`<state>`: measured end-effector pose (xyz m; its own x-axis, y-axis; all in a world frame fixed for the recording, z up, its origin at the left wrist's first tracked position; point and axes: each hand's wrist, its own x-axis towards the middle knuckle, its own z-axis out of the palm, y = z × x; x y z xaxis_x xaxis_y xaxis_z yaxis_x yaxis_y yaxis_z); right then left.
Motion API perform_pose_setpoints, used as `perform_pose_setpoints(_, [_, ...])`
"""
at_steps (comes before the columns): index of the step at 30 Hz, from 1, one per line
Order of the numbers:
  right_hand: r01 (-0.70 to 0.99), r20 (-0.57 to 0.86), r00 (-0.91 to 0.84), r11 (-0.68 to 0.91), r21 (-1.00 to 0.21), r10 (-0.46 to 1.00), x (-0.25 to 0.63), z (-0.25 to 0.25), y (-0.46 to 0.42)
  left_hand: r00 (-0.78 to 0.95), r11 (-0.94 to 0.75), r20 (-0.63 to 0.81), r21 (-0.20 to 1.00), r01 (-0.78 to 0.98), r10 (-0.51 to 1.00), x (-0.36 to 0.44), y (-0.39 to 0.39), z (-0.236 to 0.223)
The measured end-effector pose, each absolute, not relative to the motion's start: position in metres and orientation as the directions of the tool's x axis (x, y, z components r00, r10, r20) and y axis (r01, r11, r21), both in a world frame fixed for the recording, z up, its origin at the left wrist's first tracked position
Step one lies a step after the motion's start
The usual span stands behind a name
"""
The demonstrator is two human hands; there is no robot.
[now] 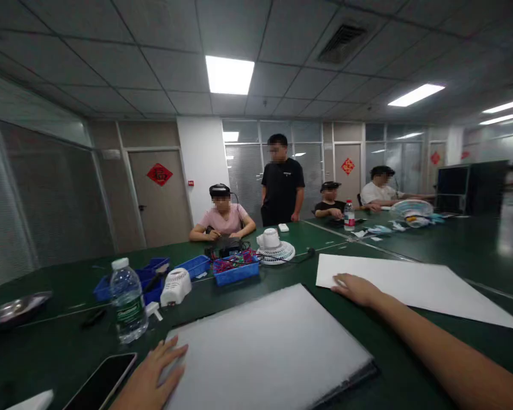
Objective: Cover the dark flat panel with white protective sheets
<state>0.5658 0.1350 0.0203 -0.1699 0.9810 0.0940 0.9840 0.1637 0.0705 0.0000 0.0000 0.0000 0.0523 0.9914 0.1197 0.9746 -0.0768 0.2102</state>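
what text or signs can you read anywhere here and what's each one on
Nothing here can be read.
Water bottle near the left hand: green label, print too blurred.
Red diamond sign on the door: one character, too blurred.
Red diamond sign on the far door: too small.
Second bottle on the far table: red label, unreadable.
White sheet under the right hand: blank.
Phone: dark screen.

No writing is showing clearly enough to read; the water bottle (129, 302) label and red door signs (159, 174) are staying blurred.
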Motion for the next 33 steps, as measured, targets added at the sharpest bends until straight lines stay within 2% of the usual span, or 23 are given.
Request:
perform_pose_setpoints(8, [0.972, 0.173, -0.200, 0.174, 0.155, 0.964, 0.521, 0.039, 0.114, 0.037, -0.076, 0.147, 0.267, 0.961, 0.988, -0.001, 0.000, -0.001])
perform_pose_setpoints(14, [0.915, 0.198, -0.399, 0.374, 0.151, 0.895, 0.457, 0.056, 0.063, 0.052, -0.099, 0.167, 0.286, 0.953, 0.985, -0.003, 0.000, -0.006])
perform_pose_setpoints(16, [0.838, 0.164, -0.542, 0.544, 0.040, 0.824, 0.438, 0.061, 0.041, 0.056, -0.105, 0.170, 0.296, 0.949, 0.984, -0.003, 0.001, -0.008])
perform_pose_setpoints(18, [0.673, 0.149, -0.707, 0.722, -0.162, 0.692, 0.424, 0.065, 0.023, 0.067, -0.113, 0.161, 0.299, 0.948, 0.985, -0.003, 0.001, -0.009])
perform_pose_setpoints(20, [0.522, 0.181, -0.791, 0.798, -0.300, 0.585, 0.416, 0.065, 0.014, 0.075, -0.115, 0.141, 0.297, 0.948, 0.987, -0.003, 0.003, -0.010])
perform_pose_setpoints(22, [0.555, 0.204, -0.770, 0.792, -0.253, 0.604, 0.413, 0.061, 0.013, 0.080, -0.114, 0.128, 0.295, 0.948, 0.989, -0.003, 0.004, -0.010])
perform_pose_setpoints(25, [0.753, 0.199, -0.642, 0.657, -0.015, 0.740, 0.413, 0.050, 0.022, 0.084, -0.119, 0.126, 0.303, 0.946, 0.988, -0.003, 0.005, -0.010])
perform_pose_setpoints(27, [0.799, 0.174, -0.600, 0.597, 0.076, 0.781, 0.412, 0.044, 0.025, 0.088, -0.123, 0.128, 0.306, 0.944, 0.988, -0.004, 0.005, -0.011])
perform_pose_setpoints(29, [0.752, 0.149, -0.654, 0.659, 0.018, 0.742, 0.412, 0.043, 0.023, 0.089, -0.123, 0.125, 0.303, 0.945, 0.988, -0.005, 0.006, -0.013])
perform_pose_setpoints(32, [0.528, 0.181, -0.809, 0.827, -0.194, 0.559, 0.409, 0.047, 0.014, 0.087, -0.116, 0.110, 0.299, 0.947, 0.990, -0.005, 0.006, -0.014])
perform_pose_setpoints(33, [0.472, 0.215, -0.829, 0.852, -0.226, 0.516, 0.407, 0.049, 0.011, 0.085, -0.114, 0.106, 0.299, 0.947, 0.991, -0.004, 0.005, -0.013])
